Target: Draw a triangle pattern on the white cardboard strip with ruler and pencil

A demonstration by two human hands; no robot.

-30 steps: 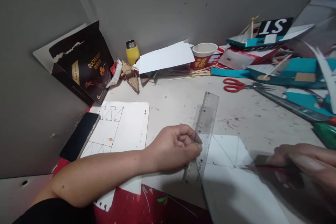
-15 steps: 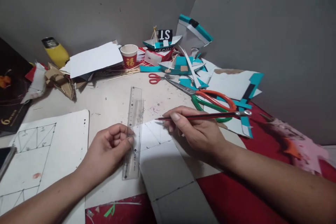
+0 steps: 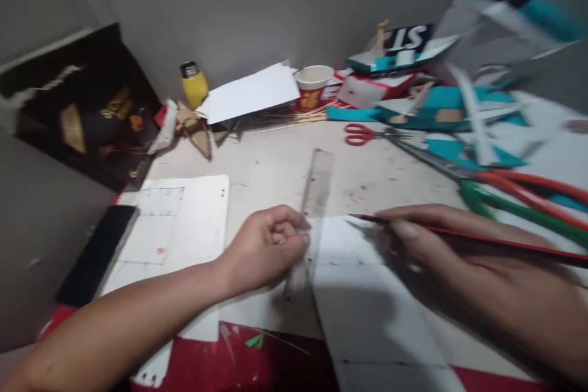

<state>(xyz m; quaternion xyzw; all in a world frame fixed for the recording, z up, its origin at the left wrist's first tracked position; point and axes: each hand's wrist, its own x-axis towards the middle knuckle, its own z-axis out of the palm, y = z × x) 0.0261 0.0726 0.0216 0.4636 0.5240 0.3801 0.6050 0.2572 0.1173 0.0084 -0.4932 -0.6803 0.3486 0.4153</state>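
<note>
My left hand [image 3: 271, 251] pinches the edge of a clear plastic ruler [image 3: 318, 187], which lies tilted along the left side of a long white paper strip [image 3: 362, 318]. Pencil lines cross the strip. My right hand [image 3: 463, 269] is closed around a dark red and black pencil [image 3: 500, 242], its tip near the strip's far edge. Motion blur hides whether the tip touches the paper. Left of my left hand lies a white sheet [image 3: 199, 226] with a ruled drawing.
A phone [image 3: 97, 251] lies at the left below a dark box [image 3: 92, 110]. Behind stand a yellow bottle [image 3: 195, 87] and a paper cup [image 3: 313, 87]. Red scissors [image 3: 359, 134], large shears [image 3: 519, 187] and paper boats [image 3: 432, 107] lie at the right.
The view swung right, then back left. My right hand, blurred at the lower right at first, has brought the pencil tip to the strip's far edge. My left hand stays on the ruler.
</note>
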